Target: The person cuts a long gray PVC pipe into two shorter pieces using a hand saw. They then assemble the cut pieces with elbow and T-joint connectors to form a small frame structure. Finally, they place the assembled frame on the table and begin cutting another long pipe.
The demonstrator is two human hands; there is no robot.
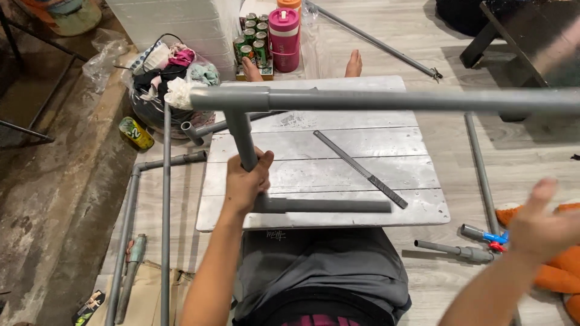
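A grey pipe frame (386,100) stands on a low white plank table (362,166) across my lap. My left hand (246,183) grips the frame's upright pipe just above an elbow joint. From that joint a short horizontal pipe (329,206) lies along the table's near edge. The long top pipe runs to the right out of view. My right hand (541,226) hovers blurred at the right, fingers apart, holding nothing. A long metal ruler (360,169) lies diagonally on the table.
More grey pipes (165,199) lie on the floor at left and right. A pipe with a blue-and-red valve (483,235) lies right of the table. A basket of cloths (166,78), a green can (135,133), a pink bottle (284,37) and cans stand behind. Orange plush at right.
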